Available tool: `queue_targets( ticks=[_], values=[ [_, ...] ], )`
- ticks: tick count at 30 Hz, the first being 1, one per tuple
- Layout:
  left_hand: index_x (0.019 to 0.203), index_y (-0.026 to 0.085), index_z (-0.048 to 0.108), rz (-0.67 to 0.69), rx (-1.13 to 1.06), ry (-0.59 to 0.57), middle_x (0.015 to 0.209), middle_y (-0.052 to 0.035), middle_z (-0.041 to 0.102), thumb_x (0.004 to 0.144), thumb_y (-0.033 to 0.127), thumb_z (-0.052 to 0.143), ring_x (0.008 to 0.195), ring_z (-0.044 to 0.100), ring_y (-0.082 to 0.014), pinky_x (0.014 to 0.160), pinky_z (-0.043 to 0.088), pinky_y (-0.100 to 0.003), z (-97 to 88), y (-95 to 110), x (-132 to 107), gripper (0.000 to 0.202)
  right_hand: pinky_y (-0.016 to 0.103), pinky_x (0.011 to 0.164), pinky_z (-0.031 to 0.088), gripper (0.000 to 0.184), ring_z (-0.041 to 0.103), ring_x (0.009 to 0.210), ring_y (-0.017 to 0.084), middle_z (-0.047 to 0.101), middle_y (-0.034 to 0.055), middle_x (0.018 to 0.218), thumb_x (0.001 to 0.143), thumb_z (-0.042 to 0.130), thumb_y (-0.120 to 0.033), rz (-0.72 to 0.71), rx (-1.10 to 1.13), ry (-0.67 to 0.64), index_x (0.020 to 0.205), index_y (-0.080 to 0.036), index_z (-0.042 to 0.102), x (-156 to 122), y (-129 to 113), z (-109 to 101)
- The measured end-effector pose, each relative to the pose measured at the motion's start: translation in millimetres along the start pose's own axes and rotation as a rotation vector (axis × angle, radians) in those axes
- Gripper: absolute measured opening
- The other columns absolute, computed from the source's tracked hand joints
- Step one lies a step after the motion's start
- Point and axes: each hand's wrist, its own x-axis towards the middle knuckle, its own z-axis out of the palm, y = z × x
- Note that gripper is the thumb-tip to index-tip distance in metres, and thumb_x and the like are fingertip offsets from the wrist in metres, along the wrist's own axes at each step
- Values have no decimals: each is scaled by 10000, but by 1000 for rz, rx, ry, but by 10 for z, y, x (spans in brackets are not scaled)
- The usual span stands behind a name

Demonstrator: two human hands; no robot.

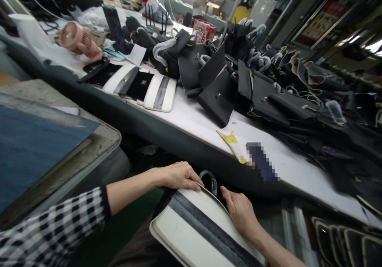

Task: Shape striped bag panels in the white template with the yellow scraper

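Observation:
On my lap lies a cream handbag (205, 231) with a dark grey stripe along it. My left hand (182, 176) pinches its far edge, fingers bent over the rim and thumb underneath or alongside. Further right on the same edge, my right hand (240, 210) grips with thumb and fingers closed. Between the two hands a clear-wrapped loop handle (211, 180) stands up behind the edge. The bag's lower part runs out of view.
Beyond a white worktable (191, 117) edge lie cream-and-black striped pieces (161, 93), a yellow-and-white tool (231, 143) and heaped black handbags (217, 96). A pink fan (76, 40) stands back left. A blue-topped board (38, 139) is left. Two people work behind.

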Motion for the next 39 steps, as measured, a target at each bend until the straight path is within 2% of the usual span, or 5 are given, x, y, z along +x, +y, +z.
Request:
queue_targets(
  ticks=[14, 24, 29, 35, 39],
  values=[
    [1138, 295, 726, 43, 54, 22, 1055, -12, 754, 896, 429, 623, 958, 698, -157, 729, 435, -166, 28, -143, -38, 295, 310, 638, 355, 818, 678, 793, 257, 731, 117, 811, 992, 13, -582, 22, -65, -58, 724, -218, 695, 116, -499, 27],
    [1041, 246, 767, 4, 63, -13, 883, 11, 765, 883, 382, 644, 732, 649, -110, 604, 394, -162, -35, -57, -43, 242, 366, 709, 429, 879, 690, 858, 319, 735, 162, 869, 974, -7, -608, 29, -93, -37, 835, -195, 756, 234, -812, -6],
    [984, 236, 778, 12, 75, -30, 757, 28, 732, 872, 377, 655, 644, 595, -99, 584, 375, -170, -36, -60, -31, 218, 388, 717, 448, 895, 689, 858, 329, 731, 173, 854, 964, -8, -627, 41, -99, -42, 821, -185, 757, 269, -870, -9],
    [841, 255, 778, 21, 88, -19, 648, -9, 673, 830, 381, 682, 607, 555, -154, 559, 324, -244, -62, 4, -49, 159, 386, 735, 442, 896, 682, 887, 329, 732, 174, 873, 964, -7, -630, 8, -79, -68, 810, -182, 753, 273, -873, -22],
    [948, 274, 770, -51, -93, -96, 792, 2, 718, 750, 525, 720, 771, 628, -179, 649, 411, -221, -140, -103, -58, 323, 376, 741, 435, 888, 677, 900, 319, 734, 157, 889, 966, -11, -629, -1, -62, -71, 828, -192, 749, 287, -843, -23]
  ],
)
